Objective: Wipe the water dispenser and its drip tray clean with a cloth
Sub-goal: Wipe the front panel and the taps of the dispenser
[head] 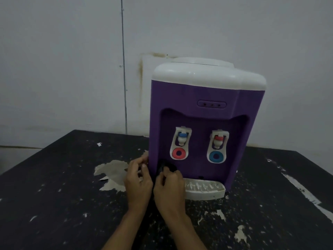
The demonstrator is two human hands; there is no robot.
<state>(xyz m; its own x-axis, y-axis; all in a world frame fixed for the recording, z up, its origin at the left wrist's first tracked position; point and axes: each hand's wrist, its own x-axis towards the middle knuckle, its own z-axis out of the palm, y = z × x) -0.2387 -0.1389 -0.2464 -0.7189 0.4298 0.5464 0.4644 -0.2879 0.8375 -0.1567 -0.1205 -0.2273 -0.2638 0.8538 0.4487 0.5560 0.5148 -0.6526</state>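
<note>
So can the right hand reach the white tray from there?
Probably yes. The right hand, gripping the dark cloth, sits just beside the drip tray, and nothing stands between them.

**A:** where's the cam sitting for this one?

**B:** on the person's head, wide-angle. It faces forward and down over the table [54, 195] at the water dispenser [203, 98], pretty close up, a bit right of centre. Wall [63, 60] fills the top half, forearms [182, 224] poke in at the bottom edge.
</note>
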